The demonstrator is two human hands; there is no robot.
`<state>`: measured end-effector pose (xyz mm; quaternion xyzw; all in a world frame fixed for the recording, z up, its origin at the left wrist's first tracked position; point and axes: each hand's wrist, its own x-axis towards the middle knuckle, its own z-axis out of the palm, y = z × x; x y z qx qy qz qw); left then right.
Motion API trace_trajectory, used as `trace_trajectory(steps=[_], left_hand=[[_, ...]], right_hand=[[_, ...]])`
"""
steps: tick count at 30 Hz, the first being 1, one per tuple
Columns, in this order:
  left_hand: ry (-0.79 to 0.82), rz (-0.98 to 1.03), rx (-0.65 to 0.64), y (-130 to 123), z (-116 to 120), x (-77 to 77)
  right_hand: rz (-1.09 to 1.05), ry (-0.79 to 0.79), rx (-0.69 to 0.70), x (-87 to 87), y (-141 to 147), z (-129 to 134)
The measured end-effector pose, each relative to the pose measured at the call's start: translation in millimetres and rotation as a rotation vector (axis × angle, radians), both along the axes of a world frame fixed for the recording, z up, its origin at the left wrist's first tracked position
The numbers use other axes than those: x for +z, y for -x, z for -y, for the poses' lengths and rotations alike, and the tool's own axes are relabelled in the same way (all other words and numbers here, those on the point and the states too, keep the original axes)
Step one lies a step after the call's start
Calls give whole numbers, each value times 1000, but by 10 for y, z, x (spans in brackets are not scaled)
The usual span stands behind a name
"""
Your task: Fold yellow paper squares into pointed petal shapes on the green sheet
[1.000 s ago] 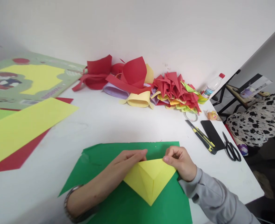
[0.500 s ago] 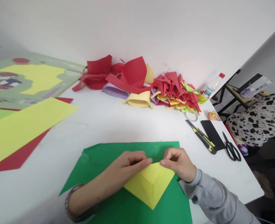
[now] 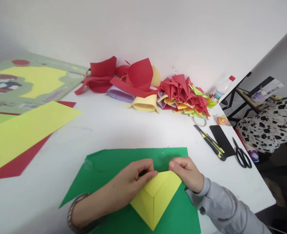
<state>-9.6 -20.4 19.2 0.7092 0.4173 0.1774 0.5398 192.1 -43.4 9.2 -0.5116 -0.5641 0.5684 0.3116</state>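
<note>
Between my hands is a folded piece of yellow paper, its point turned toward me and crease lines running to that point. My left hand pinches its upper left edge between thumb and fingers. At the upper right edge, my right hand grips the paper with thumb and curled fingers. Under both hands lies a green sheet on the white table. The paper's upper left part is covered by my left hand.
Right of the green sheet lie a utility knife, a black rectangular object, scissors and a tape roll. Folded red paper pieces and a bottle stand behind. Yellow sheets lie left. A person's floral clothing shows at right.
The yellow paper's near point has shifted slightly left and toward me. My right thumb and fingers have moved a little along the upper edge. Both hands still hold the paper.
</note>
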Motion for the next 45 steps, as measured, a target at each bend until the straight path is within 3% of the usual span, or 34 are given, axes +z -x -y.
trace_trajectory(steps=[5,12,16,20,27,45], left_hand=[[-20,-18,-19,-15,2,8],[32,-9,-54,3,-22,-4],[11,-17,-31,4,-18,-5],[1,-11,6,-7,-13,11],[147,134,86,39,-66,50],[156,87,150,11,-37,63]], right_hand=[[36,-62,71,5,18,20],[-1,15,-21,-16,11,16],[-52,75,-41,1,3,23],[-59,32,-13,20,17,27],[-91,58,-132,1,-10,-21],[-78,45,-45,-3,-1,19]])
